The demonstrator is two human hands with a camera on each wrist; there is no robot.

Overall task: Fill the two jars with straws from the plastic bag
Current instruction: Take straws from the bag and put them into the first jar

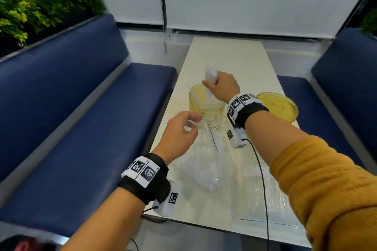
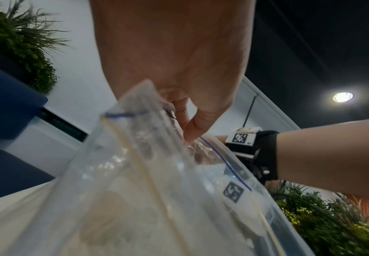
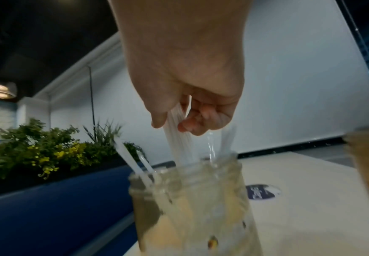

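Observation:
My right hand [image 1: 221, 85] [image 3: 174, 124] grips a bundle of clear straws [image 1: 210, 75] [image 3: 181, 143] upright above the left glass jar [image 1: 206, 106] [image 3: 192, 207]; their lower ends reach into the jar's mouth. Two other straws [image 3: 133, 162] lean inside it. A second yellowish jar [image 1: 277, 106] stands to the right, behind my right wrist. My left hand [image 1: 183, 128] [image 2: 179, 112] pinches the top edge of the clear zip plastic bag [image 1: 206, 161] [image 2: 146, 190], holding its blue-lined mouth up off the cream table [image 1: 234, 57].
Blue padded benches [image 1: 81, 108] run along both sides of the narrow table. Green plants [image 1: 40, 0] stand behind the left bench. More clear plastic [image 1: 263, 195] lies on the table near its front edge. A round dark sticker [image 3: 262, 191] sits on the tabletop beyond the jar.

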